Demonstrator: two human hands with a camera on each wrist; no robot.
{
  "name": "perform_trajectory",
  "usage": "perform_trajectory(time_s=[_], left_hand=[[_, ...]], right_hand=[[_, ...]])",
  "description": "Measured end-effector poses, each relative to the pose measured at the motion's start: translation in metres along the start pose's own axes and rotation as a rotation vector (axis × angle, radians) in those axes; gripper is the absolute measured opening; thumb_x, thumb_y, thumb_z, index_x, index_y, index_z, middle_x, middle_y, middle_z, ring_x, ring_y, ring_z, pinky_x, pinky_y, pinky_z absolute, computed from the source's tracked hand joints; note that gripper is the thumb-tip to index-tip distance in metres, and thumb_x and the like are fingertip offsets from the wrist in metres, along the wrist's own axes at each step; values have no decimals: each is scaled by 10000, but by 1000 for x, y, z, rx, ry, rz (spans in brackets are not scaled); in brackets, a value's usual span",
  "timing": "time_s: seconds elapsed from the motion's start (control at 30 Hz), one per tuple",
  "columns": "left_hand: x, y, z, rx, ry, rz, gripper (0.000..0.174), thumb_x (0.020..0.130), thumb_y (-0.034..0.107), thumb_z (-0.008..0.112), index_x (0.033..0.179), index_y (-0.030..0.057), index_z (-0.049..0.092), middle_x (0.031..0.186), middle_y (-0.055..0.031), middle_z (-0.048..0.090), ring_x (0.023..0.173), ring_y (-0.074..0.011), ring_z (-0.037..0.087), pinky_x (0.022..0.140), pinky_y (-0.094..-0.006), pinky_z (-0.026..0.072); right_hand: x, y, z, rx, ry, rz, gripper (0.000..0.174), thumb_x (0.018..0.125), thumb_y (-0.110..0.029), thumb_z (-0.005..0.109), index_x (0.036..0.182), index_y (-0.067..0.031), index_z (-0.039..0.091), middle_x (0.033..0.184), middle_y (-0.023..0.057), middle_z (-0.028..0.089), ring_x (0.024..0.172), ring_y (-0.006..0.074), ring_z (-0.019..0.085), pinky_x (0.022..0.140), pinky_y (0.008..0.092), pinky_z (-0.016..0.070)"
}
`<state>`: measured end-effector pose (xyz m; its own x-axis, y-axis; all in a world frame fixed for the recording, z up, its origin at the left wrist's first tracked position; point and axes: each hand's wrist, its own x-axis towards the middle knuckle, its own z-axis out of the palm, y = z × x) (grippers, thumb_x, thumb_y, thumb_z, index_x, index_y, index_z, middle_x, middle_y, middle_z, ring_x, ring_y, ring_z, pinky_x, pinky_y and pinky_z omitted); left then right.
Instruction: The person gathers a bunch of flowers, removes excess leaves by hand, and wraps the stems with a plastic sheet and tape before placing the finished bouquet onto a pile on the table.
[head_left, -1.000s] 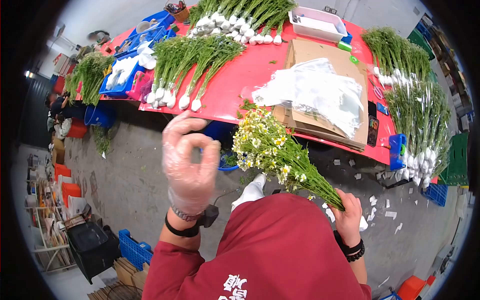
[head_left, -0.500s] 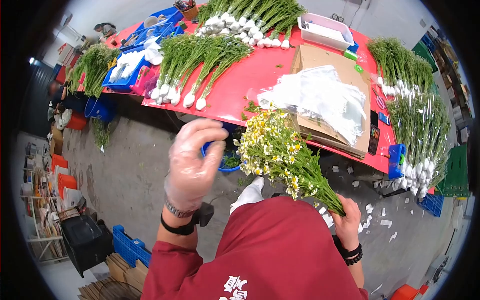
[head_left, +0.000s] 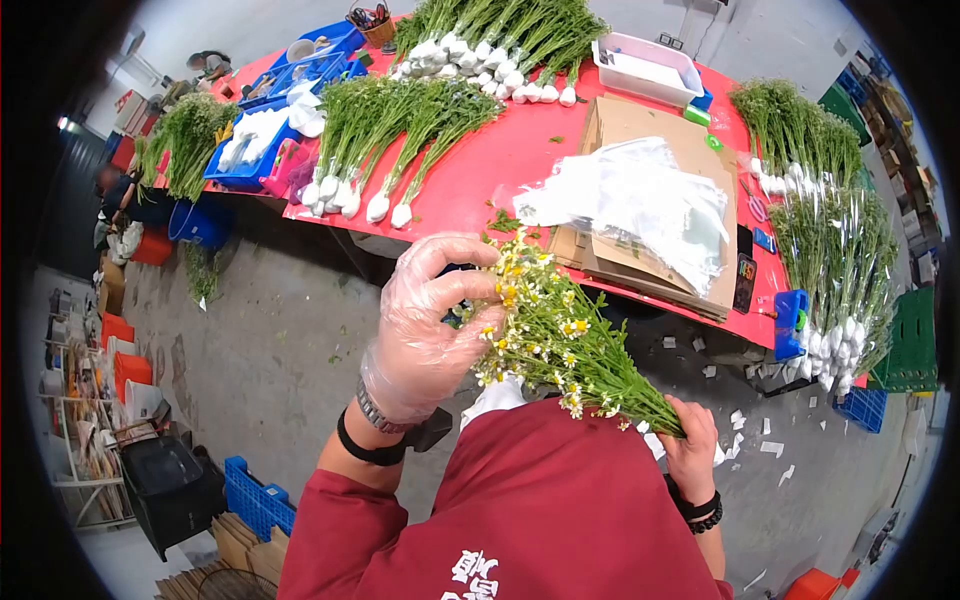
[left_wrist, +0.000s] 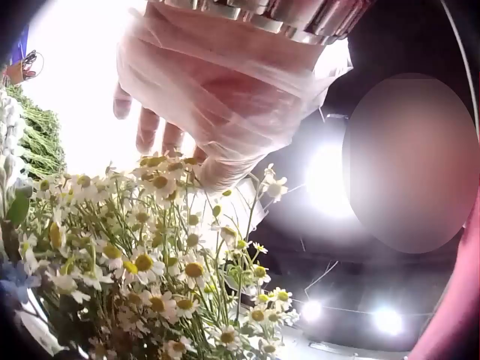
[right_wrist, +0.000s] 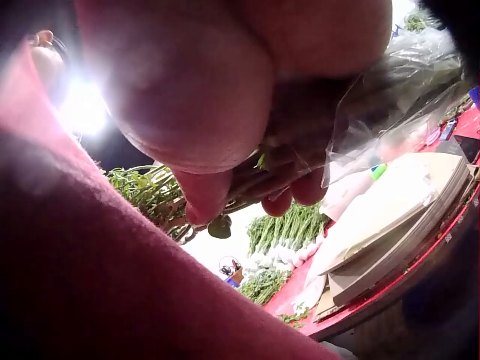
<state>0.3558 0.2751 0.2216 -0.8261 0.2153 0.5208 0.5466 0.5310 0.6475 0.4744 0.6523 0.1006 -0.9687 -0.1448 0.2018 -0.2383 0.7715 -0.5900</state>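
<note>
A bunch of small white and yellow daisy-like flowers [head_left: 560, 340] slants from lower right to upper left above my lap. My right hand [head_left: 690, 440] grips its green stems at the lower end; in the right wrist view that hand [right_wrist: 225, 112] fills the frame, fingers curled round the stems. My left hand [head_left: 478, 275], in a clear plastic glove, curls its fingers and thumb onto the flower heads at the top of the bunch. In the left wrist view the gloved fingers [left_wrist: 150, 131] reach into the flower heads [left_wrist: 150, 262].
A red table [head_left: 500, 150] ahead carries several green bundles with white-wrapped ends [head_left: 390, 130], cardboard under clear plastic sleeves [head_left: 640, 190] and a white tub [head_left: 645, 60]. More bundles [head_left: 840, 260] lie at the right. A blue crate [head_left: 255, 495] stands on the concrete floor at the left.
My left hand has moved right and down from free air onto the flower heads. The bunch has tipped lower and slightly left; my right hand keeps its grip on the stems.
</note>
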Motion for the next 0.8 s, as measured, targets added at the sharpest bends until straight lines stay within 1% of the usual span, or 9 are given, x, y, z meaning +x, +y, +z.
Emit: perform_trajectory(time_s=[0.17,0.23,0.33,0.47,0.53,0.63,0.7,0.77,0.8], left_hand=[[1,9,3,-5,88,-55,209,792,-17,719,989,49,694,1107,-116,672,1067,-298,641,965,-398,489],[-5,6,5,-49,340,-177,190,868,-61,636,1054,-29,666,1108,-125,661,1066,-223,619,989,-356,469],[-30,4,9,-263,409,-281,79,939,-17,620,1012,-14,648,977,-46,638,912,-128,593,847,-272,484],[-43,24,26,-414,-62,-460,67,944,48,656,991,3,674,906,-36,662,814,-110,601,748,-270,508],[-35,31,47,-472,-314,-489,197,911,108,760,1067,0,707,964,-77,705,874,-142,667,810,-297,546],[-29,25,98,-507,-587,-464,767,821,352,874,1397,-30,541,1277,-175,674,1175,-255,646,996,-398,520],[-22,18,134,-570,-640,-479,1003,771,461,894,1490,-55,423,1388,-202,617,1271,-291,593,1071,-432,476],[-12,11,151,-597,-602,-364,868,803,361,896,1461,-24,480,1375,-163,633,1268,-265,600,1064,-423,490],[-1,8,153,-874,-740,-426,813,815,285,892,1459,-5,491,1390,-128,625,1276,-228,585,1078,-402,483]], right_hand=[[1,-1,-2,57,-4,36,492,739,-59,822,1214,-60,694,965,93,679,886,301,633,812,402,451],[1,1,-1,74,1,55,497,737,-37,814,1218,-53,689,963,102,679,882,308,634,811,403,457],[8,-5,-4,181,-32,196,574,730,-54,835,1270,-14,642,966,154,663,896,351,640,779,414,509],[23,-5,-6,198,-43,171,702,722,-164,904,1327,0,588,1058,167,641,945,340,649,832,387,527],[26,8,2,296,-40,159,725,766,-234,893,1352,21,550,1126,163,599,1034,325,610,912,389,497],[35,22,25,469,51,87,719,867,-303,833,1401,31,486,1170,148,554,1128,276,563,992,369,457],[42,24,37,676,73,123,656,929,-292,784,1409,21,465,1188,106,559,1137,212,554,993,343,455],[49,22,38,895,-17,125,506,1010,-245,692,1397,-9,466,1232,36,561,1109,123,523,972,287,444],[51,25,38,980,-74,127,479,1019,-218,672,1398,-11,466,1231,31,560,1105,117,521,968,279,442]])
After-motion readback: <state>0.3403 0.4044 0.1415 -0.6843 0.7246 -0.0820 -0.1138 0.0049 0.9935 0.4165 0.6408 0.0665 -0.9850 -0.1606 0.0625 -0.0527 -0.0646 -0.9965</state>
